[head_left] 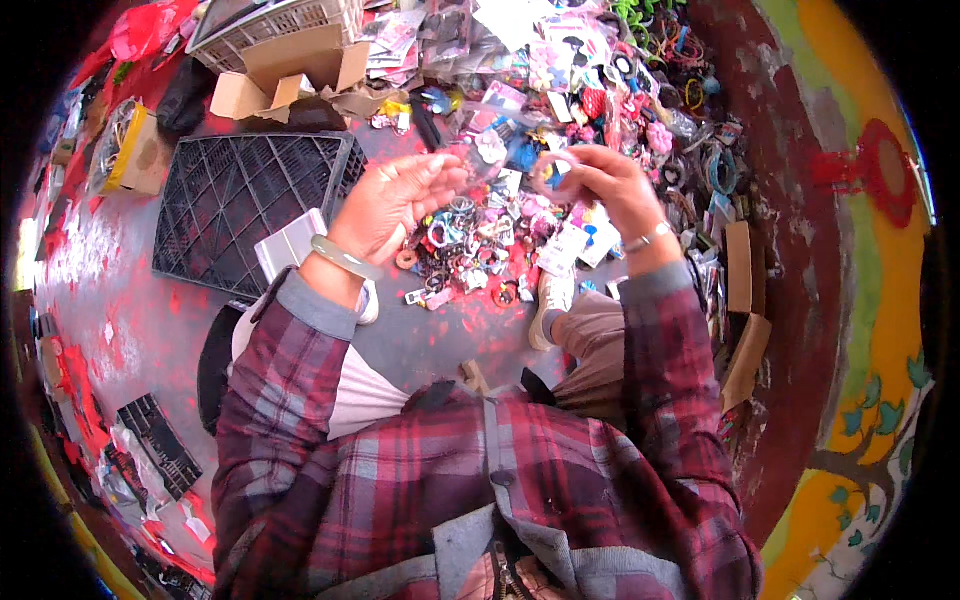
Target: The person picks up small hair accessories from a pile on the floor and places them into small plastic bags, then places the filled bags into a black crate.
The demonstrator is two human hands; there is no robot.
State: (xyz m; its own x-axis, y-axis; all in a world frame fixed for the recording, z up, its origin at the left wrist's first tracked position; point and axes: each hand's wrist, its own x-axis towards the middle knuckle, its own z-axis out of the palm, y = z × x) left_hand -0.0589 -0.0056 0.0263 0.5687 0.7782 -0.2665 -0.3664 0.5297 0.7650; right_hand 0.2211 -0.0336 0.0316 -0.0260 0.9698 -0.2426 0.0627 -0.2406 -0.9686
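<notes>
Above a heap of small accessories (465, 245), both my hands are raised close to each other. My left hand (400, 200) has its fingers curled together at the edge of what looks like a clear plastic bag (482, 178); the bag's outline is hard to make out against the heap. Between the thumb and fingers of my right hand (615, 190) is a pale, see-through ring-shaped item (546, 176), like a hair tie or bracelet. Hair ties, rings, cards and small packets lie mixed beneath the hands.
A black plastic crate (245, 205) stands at the left, with a clear flat case (290, 243) by its corner. Behind are an open cardboard box (290, 75) and a pale basket (270, 25). A larger pile (600, 80) runs along the painted wall (860, 300) at the right.
</notes>
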